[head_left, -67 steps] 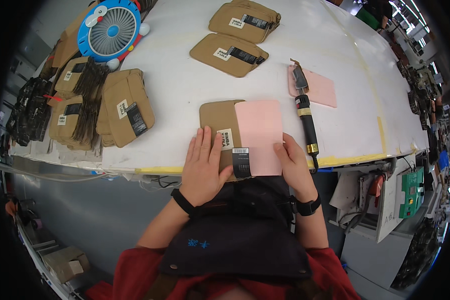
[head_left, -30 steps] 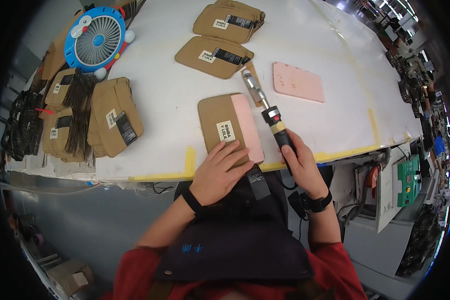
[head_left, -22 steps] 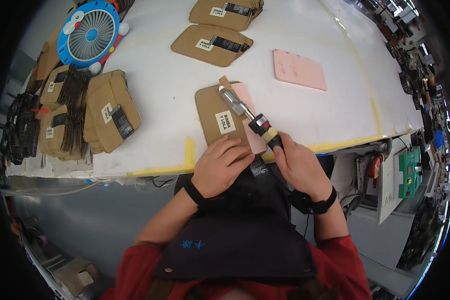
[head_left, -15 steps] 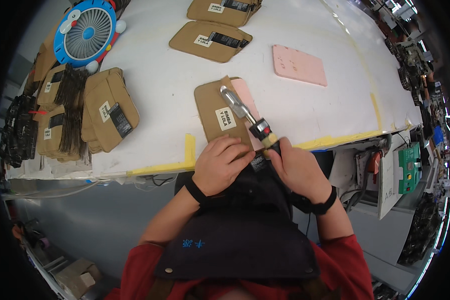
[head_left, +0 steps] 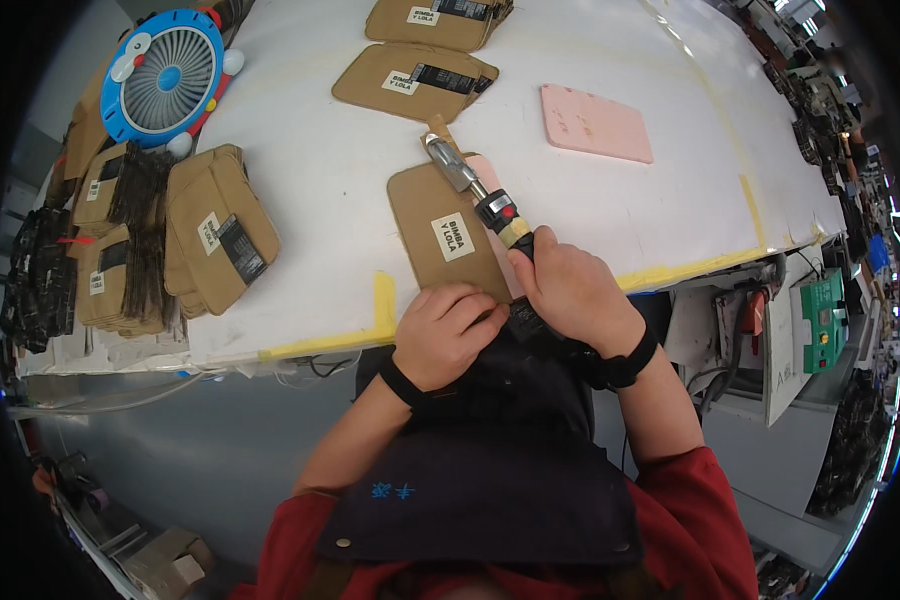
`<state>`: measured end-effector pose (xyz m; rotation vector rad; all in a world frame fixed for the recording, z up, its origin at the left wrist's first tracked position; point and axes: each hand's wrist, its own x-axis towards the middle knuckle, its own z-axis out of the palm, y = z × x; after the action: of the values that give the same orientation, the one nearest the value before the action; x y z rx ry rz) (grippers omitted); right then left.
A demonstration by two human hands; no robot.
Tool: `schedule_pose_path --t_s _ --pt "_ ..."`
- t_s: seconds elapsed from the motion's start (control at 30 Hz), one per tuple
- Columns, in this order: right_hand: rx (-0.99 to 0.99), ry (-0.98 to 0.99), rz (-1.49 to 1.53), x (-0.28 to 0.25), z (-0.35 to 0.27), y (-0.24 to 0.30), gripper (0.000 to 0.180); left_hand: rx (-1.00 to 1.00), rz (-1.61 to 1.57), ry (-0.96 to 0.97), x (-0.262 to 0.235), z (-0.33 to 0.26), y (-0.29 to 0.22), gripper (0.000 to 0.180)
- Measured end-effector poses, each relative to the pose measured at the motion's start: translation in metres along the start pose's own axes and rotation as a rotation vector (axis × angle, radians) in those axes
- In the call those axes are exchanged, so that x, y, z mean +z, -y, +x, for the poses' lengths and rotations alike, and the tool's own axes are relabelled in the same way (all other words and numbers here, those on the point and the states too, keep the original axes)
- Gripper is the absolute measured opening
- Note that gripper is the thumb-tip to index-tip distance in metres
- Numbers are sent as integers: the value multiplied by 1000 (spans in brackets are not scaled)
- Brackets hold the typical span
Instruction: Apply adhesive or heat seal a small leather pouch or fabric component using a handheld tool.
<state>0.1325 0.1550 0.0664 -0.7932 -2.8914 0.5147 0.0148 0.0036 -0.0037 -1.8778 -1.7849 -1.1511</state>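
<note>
Head view, left to right: the round blue fan with a grey grille and the loose pile of tan rounded pieces sit slightly further left than half a second ago; other things shift alike, so the head has probably turned a little.

Mid-table, the single tan fabric-like piece with a white patch lies near the front edge of the white-topped table, over a flat pink board that shows as a strip along its right side. A second ago the black-handled tool with a silvery metal head was right of this piece; now it slants across it, and within the last half second its tip has slid past the far edge. I judge that the tool has covered the length up to that end. Whether metal meets the piece, I cannot tell. Further right, a second pink board lies well apart.

As for the hands, the left hand rests on the piece's near end, fingers half bent and close together; whether its thumb pinches anything is hidden. The right hand is wrapped firmly around the tool's handle.
</note>
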Motion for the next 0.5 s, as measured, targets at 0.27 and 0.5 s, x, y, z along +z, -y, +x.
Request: schedule_pose_path --t_s 0.27,0.5 --pt "209 307 -34 -37 -110 15 34 8 -20 7 -3 1 -1 20" --pt "-6 43 -59 -21 -24 -10 34 -111 -49 52 -3 10 -8 28"
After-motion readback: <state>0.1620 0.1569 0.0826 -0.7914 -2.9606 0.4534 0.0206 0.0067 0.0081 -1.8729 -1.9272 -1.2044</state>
